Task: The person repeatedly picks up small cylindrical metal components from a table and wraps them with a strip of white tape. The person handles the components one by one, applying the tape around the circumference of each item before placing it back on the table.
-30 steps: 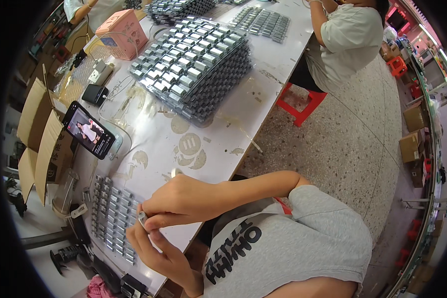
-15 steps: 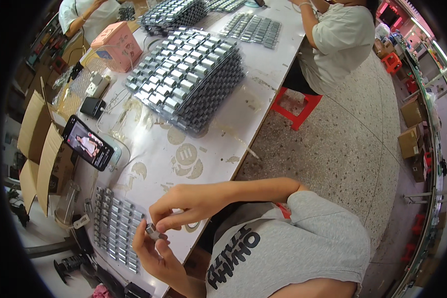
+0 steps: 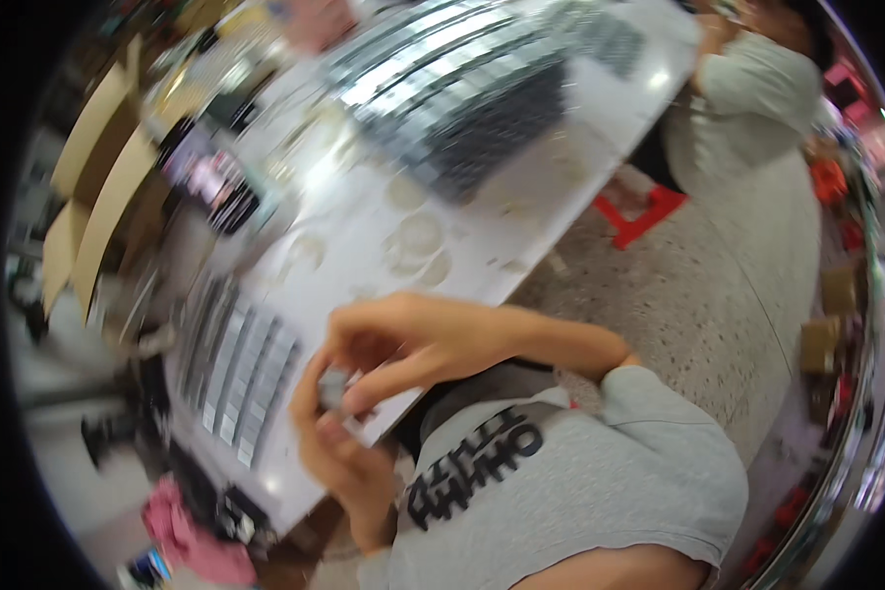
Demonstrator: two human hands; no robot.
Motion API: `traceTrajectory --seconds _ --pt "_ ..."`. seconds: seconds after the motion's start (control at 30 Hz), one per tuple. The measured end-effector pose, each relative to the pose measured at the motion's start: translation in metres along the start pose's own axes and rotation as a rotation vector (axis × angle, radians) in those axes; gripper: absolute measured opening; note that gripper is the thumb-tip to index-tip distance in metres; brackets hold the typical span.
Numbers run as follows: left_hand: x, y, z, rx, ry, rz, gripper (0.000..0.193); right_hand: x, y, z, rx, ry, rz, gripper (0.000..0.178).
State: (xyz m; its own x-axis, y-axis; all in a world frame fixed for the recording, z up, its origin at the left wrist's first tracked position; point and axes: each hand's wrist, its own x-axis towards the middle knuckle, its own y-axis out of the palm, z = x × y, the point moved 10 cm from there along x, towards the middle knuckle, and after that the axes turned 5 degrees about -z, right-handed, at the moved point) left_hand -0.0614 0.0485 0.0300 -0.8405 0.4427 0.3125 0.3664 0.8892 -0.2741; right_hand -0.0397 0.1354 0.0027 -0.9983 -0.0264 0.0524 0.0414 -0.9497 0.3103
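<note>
My left hand (image 3: pixel 339 457) pinches a small grey metal part (image 3: pixel 333 388) between thumb and fingers. Over it, from above, my right hand (image 3: pixel 393 339) curves in, its fingertips closed on the same part. Motion smears the picture, so the part's exact shape cannot be made out. Just left of my hands, a tray of similar shiny grey parts (image 3: pixel 236 369) lies on the white table (image 3: pixel 364 246), its pieces set in rows.
A tall stack of filled trays (image 3: pixel 452 108) stands farther along the table. To the left are a propped phone (image 3: pixel 211 177) and an open cardboard box (image 3: pixel 98 197). A person in a light shirt (image 3: pixel 752 118) sits by a red stool (image 3: pixel 639 211) beyond the table's right edge.
The view has swung, shifting the stack and the person rightward and up, and it is now blurred. Both my hands stay together at the small part, appearing slightly higher and farther right.
</note>
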Motion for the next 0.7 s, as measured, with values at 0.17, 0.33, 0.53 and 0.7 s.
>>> traceTrajectory --seconds 0.17,0.33,0.53,0.7 --pt "0.007 0.002 -0.030 0.357 0.384 0.304 0.037 0.004 0.003 0.007 -0.267 -0.079 -0.041 0.021" --pt "0.005 -0.002 -0.031 0.404 0.328 0.291 0.057 0.006 0.005 0.000 -0.239 -0.005 -0.014 0.019" --pt "0.006 0.004 -0.040 0.362 0.454 0.231 0.057 0.007 0.004 0.016 -0.262 -0.143 -0.055 0.014" --pt "0.010 -0.006 -0.025 0.077 0.352 0.141 0.050 0.007 0.002 0.016 -0.080 -0.069 0.065 0.013"
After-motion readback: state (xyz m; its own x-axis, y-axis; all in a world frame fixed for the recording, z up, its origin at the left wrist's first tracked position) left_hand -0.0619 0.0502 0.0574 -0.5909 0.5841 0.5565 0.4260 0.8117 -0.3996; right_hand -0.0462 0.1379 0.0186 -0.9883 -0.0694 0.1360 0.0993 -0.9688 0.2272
